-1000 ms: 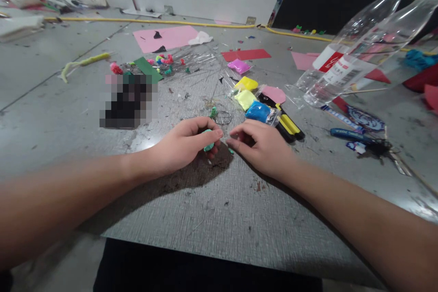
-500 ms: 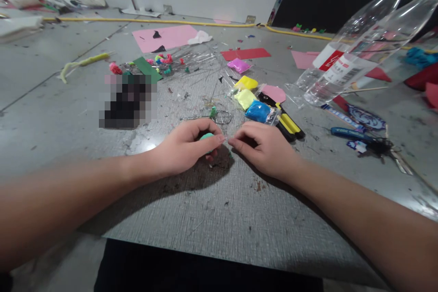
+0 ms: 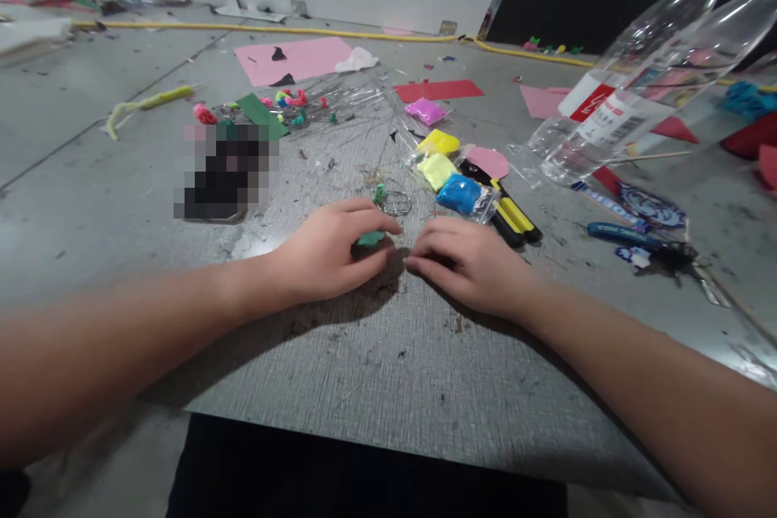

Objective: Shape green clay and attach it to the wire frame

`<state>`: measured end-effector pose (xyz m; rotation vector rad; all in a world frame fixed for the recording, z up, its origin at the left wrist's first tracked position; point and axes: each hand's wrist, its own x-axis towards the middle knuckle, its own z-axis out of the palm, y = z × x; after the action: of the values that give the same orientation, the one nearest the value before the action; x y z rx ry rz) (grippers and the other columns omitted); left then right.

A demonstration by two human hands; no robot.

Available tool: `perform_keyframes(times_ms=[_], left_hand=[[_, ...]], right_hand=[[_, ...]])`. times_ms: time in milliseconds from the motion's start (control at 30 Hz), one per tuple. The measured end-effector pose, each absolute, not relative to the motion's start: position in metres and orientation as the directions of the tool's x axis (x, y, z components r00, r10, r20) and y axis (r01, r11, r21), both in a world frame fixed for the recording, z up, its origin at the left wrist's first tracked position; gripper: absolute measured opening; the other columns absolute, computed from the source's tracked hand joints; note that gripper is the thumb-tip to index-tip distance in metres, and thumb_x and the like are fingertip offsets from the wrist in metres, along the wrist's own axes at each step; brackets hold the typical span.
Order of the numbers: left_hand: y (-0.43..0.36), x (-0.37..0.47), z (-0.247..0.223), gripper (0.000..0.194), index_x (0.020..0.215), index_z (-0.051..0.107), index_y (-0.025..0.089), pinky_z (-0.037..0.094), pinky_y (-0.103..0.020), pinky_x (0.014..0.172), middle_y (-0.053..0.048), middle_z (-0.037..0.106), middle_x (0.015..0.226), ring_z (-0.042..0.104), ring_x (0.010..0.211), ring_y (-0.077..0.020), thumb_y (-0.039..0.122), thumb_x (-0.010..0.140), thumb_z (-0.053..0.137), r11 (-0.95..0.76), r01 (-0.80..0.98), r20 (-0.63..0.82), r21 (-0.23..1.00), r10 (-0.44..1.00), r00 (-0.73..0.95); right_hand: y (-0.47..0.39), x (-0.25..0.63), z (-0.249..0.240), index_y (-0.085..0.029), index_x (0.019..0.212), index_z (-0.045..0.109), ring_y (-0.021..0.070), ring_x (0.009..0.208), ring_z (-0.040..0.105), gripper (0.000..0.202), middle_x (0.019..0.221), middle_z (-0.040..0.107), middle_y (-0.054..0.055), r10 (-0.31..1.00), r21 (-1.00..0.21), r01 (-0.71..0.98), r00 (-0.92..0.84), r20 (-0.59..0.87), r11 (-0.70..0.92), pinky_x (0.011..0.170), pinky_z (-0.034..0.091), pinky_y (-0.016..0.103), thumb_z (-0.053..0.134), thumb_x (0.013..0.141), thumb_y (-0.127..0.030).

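My left hand (image 3: 340, 249) curls around a lump of green modelling clay (image 3: 370, 239), which shows between the thumb and forefinger. Close by, my right hand (image 3: 470, 263) is closed in a pinch, its fingertips a small gap away from the left ones. Whatever it may hold is hidden. Just beyond the left fingers lies a thin wire piece (image 3: 396, 202) with a small green clay bit (image 3: 380, 193) on it. Beyond the right hand are clay packets in blue (image 3: 460, 194), pale yellow (image 3: 435, 171) and yellow (image 3: 439, 142).
A black-and-yellow utility knife (image 3: 513, 214) lies by the packets. Clear plastic bottles (image 3: 598, 117) stand at the right, near keys (image 3: 677, 259). A blurred dark phone-like object (image 3: 227, 174) is at the left. Pink paper (image 3: 297, 61) and small clay pieces (image 3: 295, 99) lie farther back.
My left thumb has moved down and away from the forefinger, and the hand has turned more palm-down over the green clay. My right hand stays nearly in place.
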<state>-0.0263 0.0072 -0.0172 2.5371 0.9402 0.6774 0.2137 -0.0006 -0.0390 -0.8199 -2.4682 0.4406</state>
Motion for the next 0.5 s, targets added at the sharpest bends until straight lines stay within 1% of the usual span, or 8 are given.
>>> perform_keyframes(times_ms=[67, 167, 200, 267, 333, 367, 400, 500], left_hand=[[0.012, -0.027, -0.02, 0.027, 0.113, 0.073, 0.014, 0.053, -0.036, 0.083, -0.011, 0.071, 0.101, 0.068, 0.093, -0.0234, 0.026, 0.095, 0.057, -0.755, 0.492, 0.271, 0.434, 0.63, 0.728], [0.016, -0.024, -0.024, 0.027, 0.114, 0.075, 0.015, 0.053, -0.036, 0.081, -0.011, 0.068, 0.101, 0.067, 0.092, -0.0241, 0.027, 0.095, 0.06, -0.805, 0.47, 0.234, 0.363, 0.567, 0.79], [0.016, -0.023, -0.025, 0.026, 0.114, 0.075, 0.016, 0.053, -0.037, 0.083, -0.011, 0.068, 0.103, 0.066, 0.094, -0.0245, 0.026, 0.095, 0.061, -0.821, 0.464, 0.234, 0.332, 0.548, 0.803], [0.016, -0.021, -0.028, 0.023, 0.111, 0.077, 0.018, 0.052, -0.038, 0.088, -0.011, 0.067, 0.105, 0.064, 0.097, -0.0247, 0.025, 0.094, 0.063, -0.838, 0.462, 0.243, 0.292, 0.532, 0.811], [0.016, -0.02, -0.03, 0.02, 0.109, 0.078, 0.02, 0.051, -0.038, 0.09, -0.009, 0.066, 0.104, 0.063, 0.098, -0.024, 0.026, 0.094, 0.065, -0.83, 0.47, 0.244, 0.3, 0.543, 0.803], [0.015, -0.02, -0.03, 0.019, 0.108, 0.078, 0.021, 0.051, -0.038, 0.09, -0.008, 0.066, 0.103, 0.063, 0.097, -0.0236, 0.028, 0.094, 0.067, -0.823, 0.475, 0.239, 0.313, 0.552, 0.799], [0.015, -0.02, -0.03, 0.018, 0.106, 0.079, 0.021, 0.051, -0.037, 0.09, -0.008, 0.065, 0.102, 0.063, 0.097, -0.0233, 0.029, 0.094, 0.068, -0.816, 0.478, 0.233, 0.326, 0.559, 0.796], [0.015, -0.02, -0.028, 0.019, 0.105, 0.079, 0.02, 0.05, -0.037, 0.089, -0.009, 0.065, 0.102, 0.063, 0.096, -0.0234, 0.032, 0.094, 0.068, -0.802, 0.48, 0.212, 0.356, 0.569, 0.794]], right_hand=[[0.002, 0.215, -0.04, -0.017, 0.085, 0.063, 0.0188, 0.076, 0.057, 0.019, 0.081, 0.062, 0.005, 0.661, -0.478, 0.48, -0.662, 0.353, 0.736, 0.071, 0.044, 0.033, 0.057, 0.102, -0.025], [0.008, 0.217, -0.04, -0.018, 0.083, 0.063, 0.017, 0.074, 0.056, 0.022, 0.078, 0.061, 0.003, 0.7, -0.542, 0.475, -0.62, 0.353, 0.694, 0.069, 0.043, 0.031, 0.055, 0.102, -0.025], [0.009, 0.218, -0.04, -0.018, 0.082, 0.063, 0.0165, 0.073, 0.056, 0.022, 0.078, 0.061, 0.002, 0.702, -0.558, 0.464, -0.621, 0.349, 0.688, 0.069, 0.043, 0.031, 0.057, 0.101, -0.027], [0.011, 0.219, -0.04, -0.018, 0.08, 0.064, 0.0159, 0.072, 0.056, 0.022, 0.077, 0.06, 0.001, 0.683, -0.572, 0.438, -0.654, 0.327, 0.694, 0.067, 0.042, 0.03, 0.07, 0.095, -0.033], [0.012, 0.22, -0.039, -0.018, 0.077, 0.064, 0.0163, 0.072, 0.056, 0.027, 0.076, 0.06, 0.0, 0.65, -0.563, 0.417, -0.693, 0.31, 0.713, 0.067, 0.042, 0.031, 0.082, 0.085, -0.036], [0.011, 0.219, -0.039, -0.019, 0.076, 0.064, 0.0167, 0.073, 0.056, 0.027, 0.076, 0.061, 0.0, 0.64, -0.559, 0.41, -0.702, 0.311, 0.721, 0.069, 0.043, 0.031, 0.085, 0.083, -0.035], [0.01, 0.219, -0.039, -0.019, 0.075, 0.065, 0.0172, 0.075, 0.057, 0.025, 0.076, 0.061, 0.0, 0.635, -0.557, 0.405, -0.705, 0.315, 0.725, 0.071, 0.043, 0.032, 0.084, 0.084, -0.033], [0.008, 0.217, -0.038, -0.02, 0.075, 0.067, 0.0175, 0.079, 0.058, 0.018, 0.078, 0.064, 0.001, 0.638, -0.58, 0.39, -0.704, 0.313, 0.715, 0.075, 0.044, 0.034, 0.074, 0.091, -0.024]])
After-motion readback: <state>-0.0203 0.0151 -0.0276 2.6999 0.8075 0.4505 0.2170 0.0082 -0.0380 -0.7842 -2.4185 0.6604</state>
